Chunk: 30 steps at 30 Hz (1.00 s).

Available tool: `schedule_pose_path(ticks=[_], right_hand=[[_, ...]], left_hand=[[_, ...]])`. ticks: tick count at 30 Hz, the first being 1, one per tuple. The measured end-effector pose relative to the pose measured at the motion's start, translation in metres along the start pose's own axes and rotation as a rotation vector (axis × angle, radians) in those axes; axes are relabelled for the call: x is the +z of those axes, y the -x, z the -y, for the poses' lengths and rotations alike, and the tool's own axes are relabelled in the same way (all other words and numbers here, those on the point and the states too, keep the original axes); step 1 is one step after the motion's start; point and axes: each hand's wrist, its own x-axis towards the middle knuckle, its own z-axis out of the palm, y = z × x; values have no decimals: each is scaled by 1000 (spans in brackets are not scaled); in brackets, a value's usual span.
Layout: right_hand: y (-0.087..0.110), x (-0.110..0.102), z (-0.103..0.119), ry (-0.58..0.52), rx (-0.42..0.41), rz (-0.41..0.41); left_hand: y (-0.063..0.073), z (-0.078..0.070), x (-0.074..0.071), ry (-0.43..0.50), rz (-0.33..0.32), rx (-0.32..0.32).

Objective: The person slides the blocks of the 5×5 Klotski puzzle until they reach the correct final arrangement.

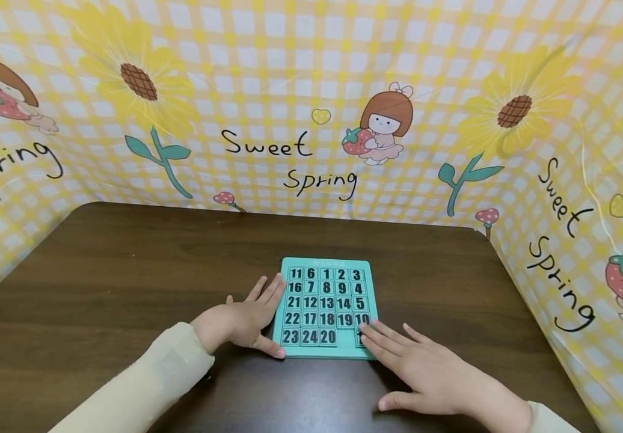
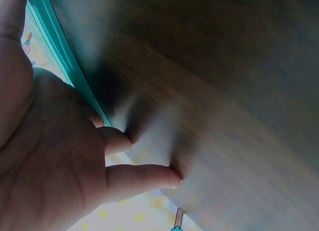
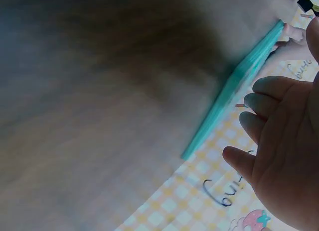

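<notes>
A turquoise sliding number puzzle (image 1: 319,355) lies flat on the dark wooden table, its black-numbered tiles facing up. Along its left edge rests my left hand (image 1: 243,319), thumb at the lower left corner and fingers spread straight up the side. My right hand (image 1: 425,367) reaches in from the right with straight fingers. Its fingertips lie over the lower right tiles and partly cover the tile marked 10 (image 1: 362,319) and the one below it. A bare slot (image 1: 346,338) shows in the bottom row, right of the tile marked 20 (image 1: 328,337).
The brown table (image 1: 181,258) extends around the puzzle on every side. Behind it and along both sides hangs a yellow checked cloth (image 1: 268,78) with sunflowers and lettering. In the right wrist view, the puzzle's side (image 3: 232,89) appears beyond the fingers.
</notes>
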Motion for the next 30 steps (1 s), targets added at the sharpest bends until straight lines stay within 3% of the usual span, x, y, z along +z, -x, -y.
schedule_pose_path(ticks=[6, 15, 30], right_hand=[[-22, -2, 7, -22, -54, 52], [-48, -2, 16, -60, -59, 163], [-30, 2, 5, -84, -40, 147]], left_hand=[[0, 2, 1, 0, -5, 1], [-1, 2, 2, -4, -4, -1], [0, 0, -2, 0, 9, 0]])
